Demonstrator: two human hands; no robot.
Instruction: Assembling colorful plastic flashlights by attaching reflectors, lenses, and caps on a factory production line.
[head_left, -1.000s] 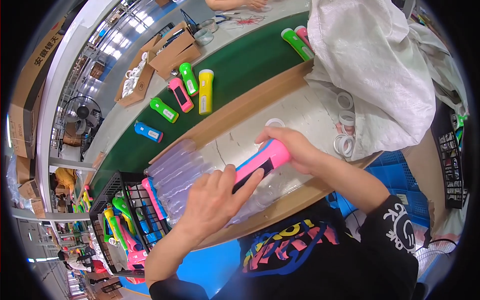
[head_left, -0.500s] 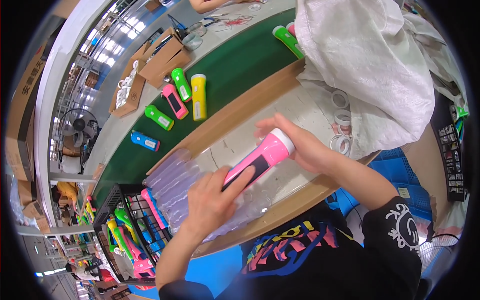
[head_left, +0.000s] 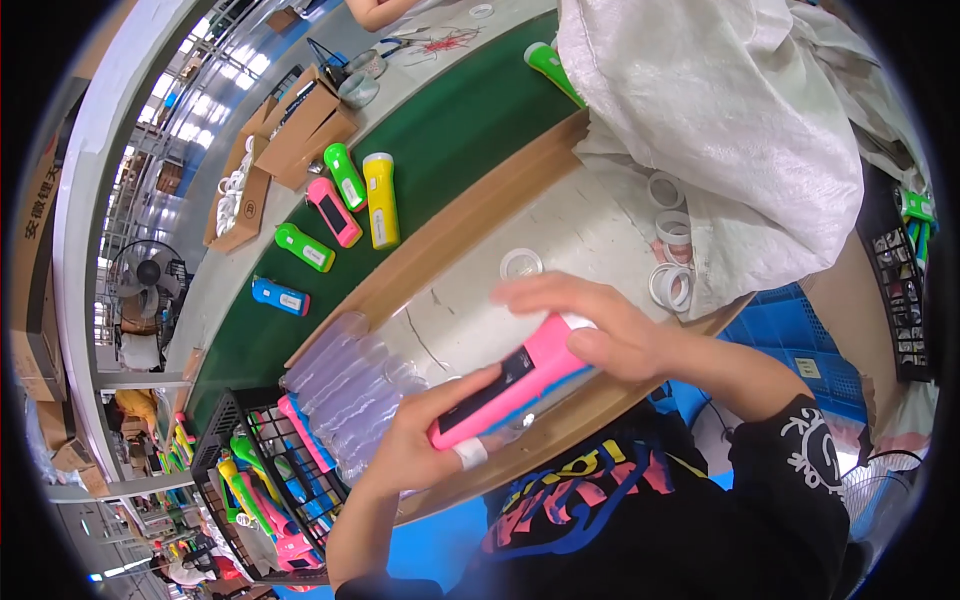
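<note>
Both hands hold a pink flashlight (head_left: 505, 388) with a dark panel on its side, tilted over the front edge of the worktable (head_left: 590, 225). My right hand (head_left: 590, 325) grips its head end from above. My left hand (head_left: 425, 440), with a white bandage on one finger, supports its tail end from below. A stack of clear plastic sleeves (head_left: 345, 385) lies just left of my left hand.
A green conveyor belt (head_left: 450, 130) carries green, pink, yellow and blue flashlights (head_left: 380, 200). A black wire basket (head_left: 265, 480) of coloured flashlights sits at lower left. A big white sack (head_left: 730, 120) and several tape rings (head_left: 672, 285) lie at right. Cardboard boxes (head_left: 290, 130) stand beyond the belt.
The pink flashlight has come closer to me and lower, off the table's middle toward its front edge. Both hands kept hold of it.
</note>
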